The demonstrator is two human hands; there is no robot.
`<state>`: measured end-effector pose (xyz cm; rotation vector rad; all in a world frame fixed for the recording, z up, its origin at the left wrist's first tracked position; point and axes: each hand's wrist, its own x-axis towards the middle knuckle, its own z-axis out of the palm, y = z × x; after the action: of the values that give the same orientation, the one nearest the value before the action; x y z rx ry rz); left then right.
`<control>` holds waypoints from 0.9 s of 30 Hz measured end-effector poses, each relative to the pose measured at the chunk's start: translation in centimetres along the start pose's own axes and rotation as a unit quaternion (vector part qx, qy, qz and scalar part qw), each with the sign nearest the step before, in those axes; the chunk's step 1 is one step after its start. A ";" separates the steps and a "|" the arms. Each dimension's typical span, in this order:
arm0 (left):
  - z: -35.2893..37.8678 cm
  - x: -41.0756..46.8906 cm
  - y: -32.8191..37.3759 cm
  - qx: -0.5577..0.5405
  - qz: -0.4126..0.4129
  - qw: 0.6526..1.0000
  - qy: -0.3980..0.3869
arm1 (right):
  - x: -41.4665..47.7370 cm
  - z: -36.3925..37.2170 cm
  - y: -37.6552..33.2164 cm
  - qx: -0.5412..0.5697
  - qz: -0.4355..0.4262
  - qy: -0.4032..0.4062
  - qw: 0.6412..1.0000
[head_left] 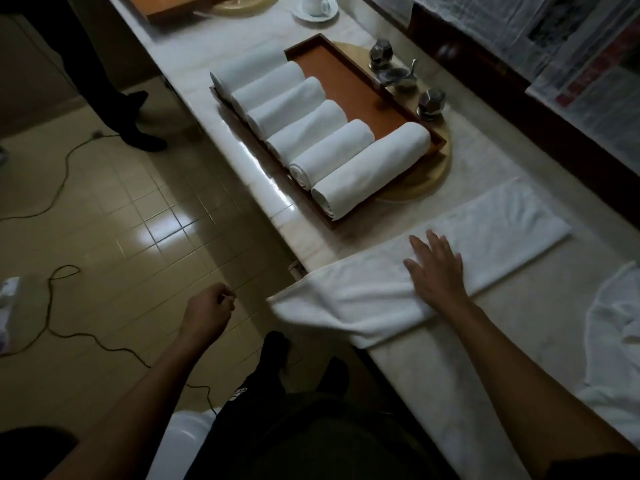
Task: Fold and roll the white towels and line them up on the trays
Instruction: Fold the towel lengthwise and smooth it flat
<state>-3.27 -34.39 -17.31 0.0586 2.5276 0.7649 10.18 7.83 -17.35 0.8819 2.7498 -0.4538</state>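
We are between folding and rolling. The towel [502,237] lies on the tabletop [467,348] as a long folded strip, one end reaching toward the back and the other drooping over the front edge.

Our right hand [437,268] rests flat on the middle of the strip, fingers straight and spread. Its grip is wide open and closes round nothing, so it presses rather than holds. Our left hand [207,313] hangs off the tabletop above the floor, apart from the towel, with fingers loosely curled and its grip empty.

Just beyond the strip, the tray [349,81] carries a row of rolled towels [332,150] lying side by side, with bare brown base showing past their far ends. A second tray [166,8] sits farther along the tabletop, and more loose towels [616,306] are heaped at the right edge.

The fold looks done to us, though the cloth is a little rumpled under the palm. We judge the next move needs both hands. The left should come in to the hanging end and bring it up onto the tabletop. Then we can start a tight turn there and roll along the strip, keeping the long edges square so the roll matches its neighbours. Whether this tray has room for it, we cannot tell.
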 end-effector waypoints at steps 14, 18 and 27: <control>5.3 3.2 16.3 0.093 0.358 0.921 -0.123 | -12.7 3.8 -7.9 0.187 0.455 0.115 0.863; 6.6 3.8 18.4 0.194 0.362 0.900 -0.147 | -12.1 3.7 -8.5 0.176 0.449 0.057 0.874; 8.4 1.1 17.6 0.206 0.338 0.890 -0.227 | -15.4 3.3 -7.0 0.477 0.470 0.213 0.711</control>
<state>-2.01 -15.15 -14.51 1.1685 2.1426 0.3591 18.67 -6.82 -14.26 2.6523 1.7045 -1.5852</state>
